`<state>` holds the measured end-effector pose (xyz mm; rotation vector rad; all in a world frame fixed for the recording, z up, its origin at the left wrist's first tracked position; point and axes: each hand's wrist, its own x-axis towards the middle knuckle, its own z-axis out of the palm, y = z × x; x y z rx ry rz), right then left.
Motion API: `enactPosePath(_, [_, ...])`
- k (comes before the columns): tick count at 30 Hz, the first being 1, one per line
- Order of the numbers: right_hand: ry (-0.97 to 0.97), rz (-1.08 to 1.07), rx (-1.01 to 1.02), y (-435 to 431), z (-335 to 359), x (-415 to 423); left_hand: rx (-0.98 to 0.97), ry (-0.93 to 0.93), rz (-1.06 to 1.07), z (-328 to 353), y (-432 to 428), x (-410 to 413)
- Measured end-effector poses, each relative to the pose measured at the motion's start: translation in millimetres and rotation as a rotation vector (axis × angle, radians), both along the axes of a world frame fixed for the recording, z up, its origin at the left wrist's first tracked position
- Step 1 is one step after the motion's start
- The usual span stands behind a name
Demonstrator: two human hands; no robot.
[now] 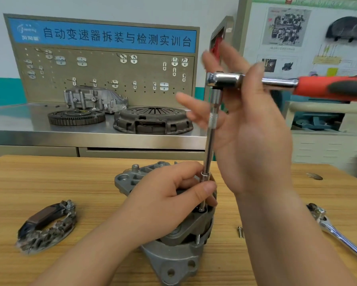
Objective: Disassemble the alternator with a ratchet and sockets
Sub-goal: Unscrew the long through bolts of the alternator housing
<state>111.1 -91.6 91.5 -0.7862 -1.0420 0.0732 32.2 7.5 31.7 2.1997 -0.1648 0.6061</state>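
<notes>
The grey alternator (pixel 173 256) stands on the wooden table (pixel 70 178), its top partly hidden by my left hand (pixel 169 205). That hand rests on the housing and pinches the lower end of a long chrome extension bar (pixel 209 149), whose socket sits on a fastener on top of the alternator. The bar rises upright to the chrome head of a ratchet (pixel 225 79) with a red handle running off to the right. My right hand (pixel 245 124) is at the ratchet head, thumb over the neck, fingers spread loosely behind the bar.
A removed rectifier plate (pixel 47 226) lies at the left. One loose bolt (pixel 240 232) and a second chrome ratchet (pixel 338 232) lie at the right. Behind, a steel bench (pixel 18 124) carries a flywheel (pixel 76 117), a clutch cover (pixel 152 119) and a casting below a pegboard.
</notes>
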Motion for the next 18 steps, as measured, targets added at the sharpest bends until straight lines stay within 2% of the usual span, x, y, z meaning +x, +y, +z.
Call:
enactPosePath(1, [0.084, 0.116, -0.048, -0.6, -1.8, 1.7, 0.010, -0.001, 0.000, 0.6, -0.8, -0.4])
enactPosePath(3, [0.132, 0.141, -0.097, -0.9, -1.7, 3.1, 0.006, 0.007, -0.001, 1.1, -1.7, -0.3])
enactPosePath(5, [0.038, -0.001, -0.067, 0.3, -0.8, 0.4, -0.006, 0.008, 0.009, 0.0, -1.2, 0.3])
enactPosePath(7, [-0.145, -0.228, 0.015, 1.0, -0.8, -2.9, -0.025, 0.013, 0.022, -0.3, -1.0, 1.0])
enactPosePath(9, [-0.272, -0.308, 0.087, 2.0, -4.7, -2.3, -0.034, 0.015, 0.033, -0.1, -2.0, 1.3])
enactPosePath(11, [-0.208, -0.219, 0.079, 1.5, -3.6, -1.5, -0.033, 0.004, 0.033, 0.1, -3.0, 1.1])
enactPosePath(15, [0.072, 0.118, -0.061, -1.3, -2.2, 2.3, 0.012, -0.007, 0.016, 1.3, -3.7, -0.4])
enactPosePath(16, [0.102, 0.141, -0.079, -1.5, -1.7, 2.5, 0.013, -0.011, 0.010, 1.3, -3.3, -0.3])
enactPosePath(18, [0.055, 0.050, -0.065, 0.5, -1.9, 1.7, -0.009, -0.009, 0.001, 1.1, -2.6, 0.1])
